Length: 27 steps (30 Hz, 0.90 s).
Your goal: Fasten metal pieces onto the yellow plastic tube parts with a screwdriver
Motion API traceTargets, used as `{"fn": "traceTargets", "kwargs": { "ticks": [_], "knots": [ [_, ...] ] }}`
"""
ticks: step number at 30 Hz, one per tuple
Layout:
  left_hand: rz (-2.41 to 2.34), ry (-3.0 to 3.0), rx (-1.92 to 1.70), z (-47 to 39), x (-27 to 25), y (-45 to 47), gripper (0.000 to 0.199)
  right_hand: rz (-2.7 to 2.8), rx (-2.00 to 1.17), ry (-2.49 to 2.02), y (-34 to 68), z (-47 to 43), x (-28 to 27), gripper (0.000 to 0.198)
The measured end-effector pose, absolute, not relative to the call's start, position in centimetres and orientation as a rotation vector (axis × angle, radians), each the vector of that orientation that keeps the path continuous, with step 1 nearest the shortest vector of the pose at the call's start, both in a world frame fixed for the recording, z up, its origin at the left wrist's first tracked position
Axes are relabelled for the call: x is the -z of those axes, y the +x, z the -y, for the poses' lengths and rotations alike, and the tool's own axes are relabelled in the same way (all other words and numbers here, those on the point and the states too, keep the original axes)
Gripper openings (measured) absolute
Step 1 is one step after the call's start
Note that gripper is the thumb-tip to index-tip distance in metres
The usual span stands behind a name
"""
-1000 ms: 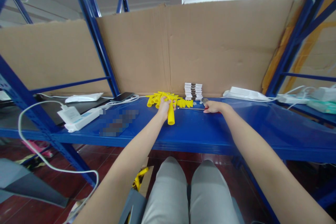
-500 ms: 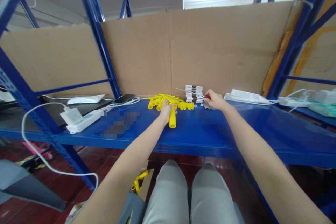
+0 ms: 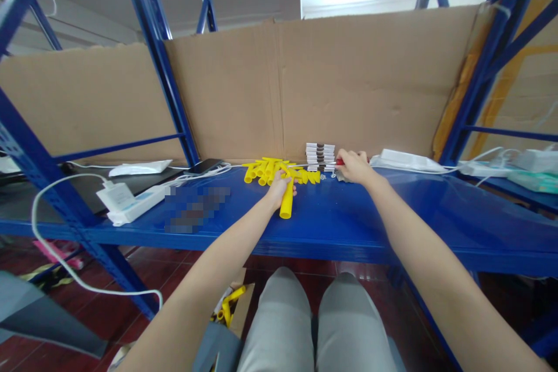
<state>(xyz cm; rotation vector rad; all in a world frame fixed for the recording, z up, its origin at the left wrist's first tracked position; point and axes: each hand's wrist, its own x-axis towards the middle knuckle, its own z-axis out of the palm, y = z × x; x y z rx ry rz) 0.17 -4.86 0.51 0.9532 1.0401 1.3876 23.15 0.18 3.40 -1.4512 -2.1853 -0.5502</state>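
Note:
My left hand is closed around a yellow plastic tube, whose round open end points down toward me. Just behind it, more yellow tubes lie in a heap, with several small yellow pieces in a row to the right. My right hand grips the red handle of a screwdriver; its thin shaft points left across a stack of small white-and-dark parts. Beneath the right hand is a crumpled greyish bag, partly hidden.
A blue shelf surface lies ahead, with a cardboard panel behind. White power strips and cables are at left, beside a dark phone. A white package lies right. Below, a box holds yellow pieces.
The yellow tube in my left hand has tilted and come slightly nearer. My right hand has turned a little, so the screwdriver shaft shows less. The view has shifted slightly.

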Motion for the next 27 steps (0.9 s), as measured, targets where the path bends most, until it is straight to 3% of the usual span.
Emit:
{"fn": "traceTargets", "kwargs": {
  "ticks": [27],
  "knots": [
    [-1.034,0.976,-1.391,4.24,-0.05,0.0,0.046,2.186,0.571,-1.481,23.11,0.04,-3.42,0.021]
  ]
}}
